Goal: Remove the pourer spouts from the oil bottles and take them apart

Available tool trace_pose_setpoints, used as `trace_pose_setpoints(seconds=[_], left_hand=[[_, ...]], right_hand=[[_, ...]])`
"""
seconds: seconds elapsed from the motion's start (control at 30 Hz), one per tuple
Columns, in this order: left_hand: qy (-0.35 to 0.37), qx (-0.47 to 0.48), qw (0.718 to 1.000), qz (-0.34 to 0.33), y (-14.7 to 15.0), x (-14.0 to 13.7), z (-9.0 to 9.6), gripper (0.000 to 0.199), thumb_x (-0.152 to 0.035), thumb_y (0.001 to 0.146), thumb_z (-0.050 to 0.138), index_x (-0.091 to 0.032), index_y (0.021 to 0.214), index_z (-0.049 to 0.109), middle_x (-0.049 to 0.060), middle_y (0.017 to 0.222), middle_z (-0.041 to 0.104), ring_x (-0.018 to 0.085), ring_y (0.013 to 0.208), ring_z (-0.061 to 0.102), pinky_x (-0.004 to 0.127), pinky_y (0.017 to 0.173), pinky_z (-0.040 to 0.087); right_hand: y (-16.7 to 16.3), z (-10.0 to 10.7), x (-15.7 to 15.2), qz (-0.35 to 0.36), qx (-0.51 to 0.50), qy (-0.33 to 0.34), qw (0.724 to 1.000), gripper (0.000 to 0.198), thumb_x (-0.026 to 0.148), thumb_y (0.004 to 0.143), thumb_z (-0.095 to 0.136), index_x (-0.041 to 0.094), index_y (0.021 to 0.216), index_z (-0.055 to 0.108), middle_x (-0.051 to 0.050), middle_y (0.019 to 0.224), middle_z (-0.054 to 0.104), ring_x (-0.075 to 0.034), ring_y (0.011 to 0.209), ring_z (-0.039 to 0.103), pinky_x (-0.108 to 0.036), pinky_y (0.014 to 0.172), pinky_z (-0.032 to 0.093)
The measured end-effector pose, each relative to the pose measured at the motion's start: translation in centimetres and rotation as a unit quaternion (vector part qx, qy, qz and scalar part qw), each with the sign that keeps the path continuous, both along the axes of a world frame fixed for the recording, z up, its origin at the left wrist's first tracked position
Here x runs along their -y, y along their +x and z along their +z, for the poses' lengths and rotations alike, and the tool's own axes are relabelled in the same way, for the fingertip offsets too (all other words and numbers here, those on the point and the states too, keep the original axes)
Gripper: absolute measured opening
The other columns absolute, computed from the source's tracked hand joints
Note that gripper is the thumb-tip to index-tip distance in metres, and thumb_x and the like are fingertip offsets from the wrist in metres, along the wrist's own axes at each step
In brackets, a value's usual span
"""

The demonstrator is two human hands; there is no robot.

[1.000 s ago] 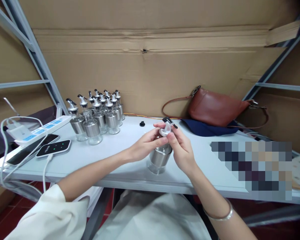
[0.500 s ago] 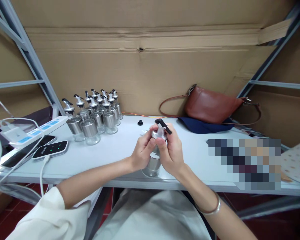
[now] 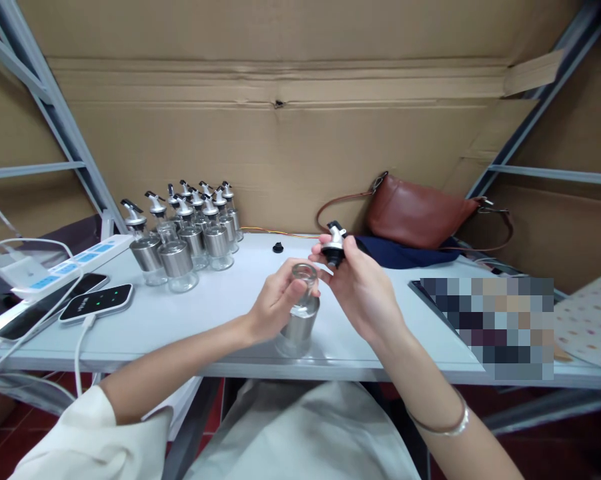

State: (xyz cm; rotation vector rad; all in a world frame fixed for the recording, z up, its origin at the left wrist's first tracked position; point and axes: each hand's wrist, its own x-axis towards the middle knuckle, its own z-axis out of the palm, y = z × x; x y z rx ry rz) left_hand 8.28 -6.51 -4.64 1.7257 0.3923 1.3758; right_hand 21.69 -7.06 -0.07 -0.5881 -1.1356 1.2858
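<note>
A glass bottle (image 3: 301,325) with a steel sleeve stands near the front edge of the table, its mouth uncovered. Around its neck my left hand (image 3: 275,299) is closed. Just above and to the right, my right hand (image 3: 361,283) pinches a pour spout (image 3: 334,248) with a silver collar, black lever and black stopper underneath. Spout and bottle are apart. Beyond the hands lies a small black cap (image 3: 278,247) on the table.
Several similar bottles (image 3: 179,264), most with spouts fitted, stand at the left. Left of them are a power strip (image 3: 75,262), a phone (image 3: 50,310) and a cabled device (image 3: 96,303). A brown bag (image 3: 417,212) rests on dark blue cloth (image 3: 405,255) at the back right.
The spout has come off the bottle and moved up and right in my right hand. My left hand has slid from the spout's collar area to the bottle neck.
</note>
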Motion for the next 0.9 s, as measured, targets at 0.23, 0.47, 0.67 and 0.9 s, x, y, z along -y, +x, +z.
trace_pose_setpoints(seconds=[0.23, 0.47, 0.67, 0.9], left_hand=[[0.002, -0.061, 0.987, 0.150, -5.1, -0.8, 0.6, 0.039, -0.036, 0.083, 0.062, -0.022, 0.113, 0.042, 0.000, 0.083, 0.057, 0.014, 0.077, 0.059, 0.028, 0.073, 0.045], [0.037, -0.116, 0.926, 0.358, -11.3, -3.9, 0.9, 0.033, -0.031, 0.078, 0.057, -0.020, 0.106, 0.043, 0.001, 0.091, 0.054, 0.015, 0.081, 0.057, 0.031, 0.075, 0.047], [0.186, -0.223, 0.778, 0.557, -13.7, -6.1, 0.6, 0.046, -0.021, 0.064, 0.055, -0.018, 0.109, 0.043, 0.009, 0.107, 0.048, 0.024, 0.102, 0.050, 0.041, 0.091, 0.040], [0.310, -0.293, 0.708, 0.563, -14.6, -6.2, 0.3, 0.031, -0.030, 0.072, 0.058, -0.018, 0.100, 0.050, 0.007, 0.111, 0.050, 0.028, 0.117, 0.043, 0.047, 0.100, 0.026]], right_hand=[[2.5, -5.0, 0.2, -0.085, 0.070, 0.004, 0.994, 0.038, 0.050, 0.085, 0.054, 0.024, 0.112, 0.049, -0.003, 0.084, 0.068, -0.019, 0.084, 0.065, -0.038, 0.081, 0.049], [3.4, -8.1, 0.2, -0.248, 0.249, 0.114, 0.929, 0.028, 0.046, 0.092, 0.044, 0.023, 0.100, 0.058, -0.004, 0.086, 0.066, -0.019, 0.084, 0.060, -0.034, 0.077, 0.044], [3.3, -8.4, 0.3, -0.252, 0.319, 0.160, 0.899, 0.030, 0.041, 0.095, 0.039, 0.023, 0.091, 0.062, -0.006, 0.095, 0.059, -0.021, 0.091, 0.057, -0.036, 0.081, 0.043], [3.3, -8.9, 0.1, -0.236, 0.308, 0.124, 0.913, 0.025, 0.041, 0.093, 0.041, 0.023, 0.099, 0.057, -0.008, 0.105, 0.054, -0.020, 0.094, 0.059, -0.039, 0.082, 0.047]])
